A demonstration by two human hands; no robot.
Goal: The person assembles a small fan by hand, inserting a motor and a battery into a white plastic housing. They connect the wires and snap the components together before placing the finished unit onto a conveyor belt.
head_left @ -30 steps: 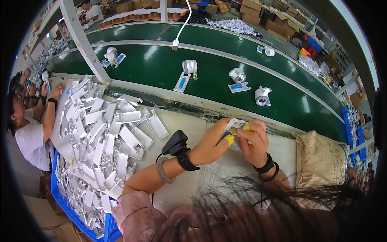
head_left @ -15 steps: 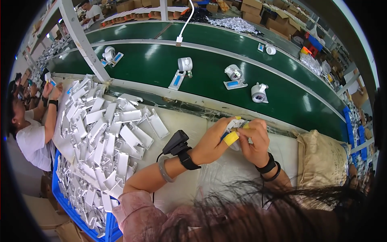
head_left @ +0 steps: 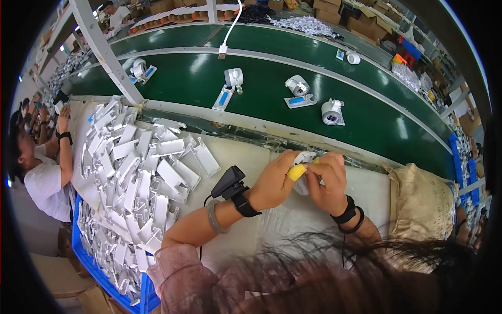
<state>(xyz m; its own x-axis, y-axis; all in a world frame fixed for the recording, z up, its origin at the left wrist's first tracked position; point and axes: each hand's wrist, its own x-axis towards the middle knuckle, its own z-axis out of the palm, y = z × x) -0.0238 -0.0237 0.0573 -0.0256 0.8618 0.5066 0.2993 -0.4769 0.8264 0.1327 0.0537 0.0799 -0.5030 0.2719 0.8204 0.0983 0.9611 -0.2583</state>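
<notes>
Both my hands meet above the table in front of the green belt. My left hand (head_left: 274, 179) is closed round a white plastic part (head_left: 305, 157), with yellow wrap on its thumb. My right hand (head_left: 329, 182) pinches the same part from the other side; yellow also shows by its fingers. A rounded white piece shows below the thumbs; the fingers hide most of the part. To the left lies a large heap of white plastic brackets (head_left: 170, 175), spilling into a blue bin (head_left: 83, 238).
White round units with brackets, such as one (head_left: 233, 78), lie on the green conveyor belt (head_left: 178, 78). A white cable (head_left: 224, 48) hangs over it. A tan sack (head_left: 421, 201) stands at right. A co-worker (head_left: 44, 172) sits at far left. A white post (head_left: 104, 52) rises beside the belt.
The units on the near belt have shifted left. My hands have turned slightly with the white part between them. The co-worker's hands at far left have moved.
</notes>
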